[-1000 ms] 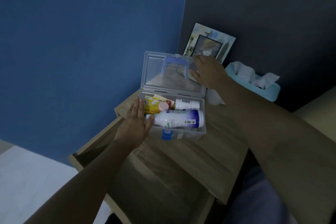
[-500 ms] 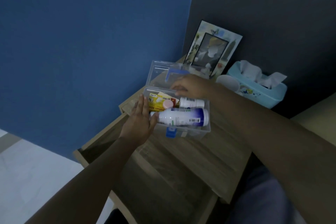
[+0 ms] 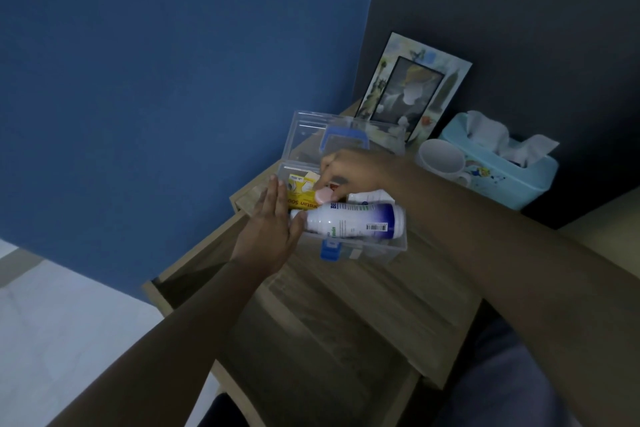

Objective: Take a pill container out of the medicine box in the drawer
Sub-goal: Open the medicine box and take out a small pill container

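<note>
Right hand (image 3: 360, 172) fingers (image 3: 323, 182) pinch a small pink-capped pill container (image 3: 323, 196) lying inside the medicine box (image 3: 374, 248), behind the large white bottle (image 3: 353, 220), whose long axis spans the box; left hand (image 3: 273, 230), flat and unclenched, braces the box's left end, lid (image 3: 308, 135) raised, clear room above

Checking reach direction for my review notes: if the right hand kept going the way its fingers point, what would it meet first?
The right hand points down-left into the clear plastic medicine box. Its fingertips are already at the small pink-capped container; the yellow medicine carton lies just beyond. Depth is uncertain.
</note>
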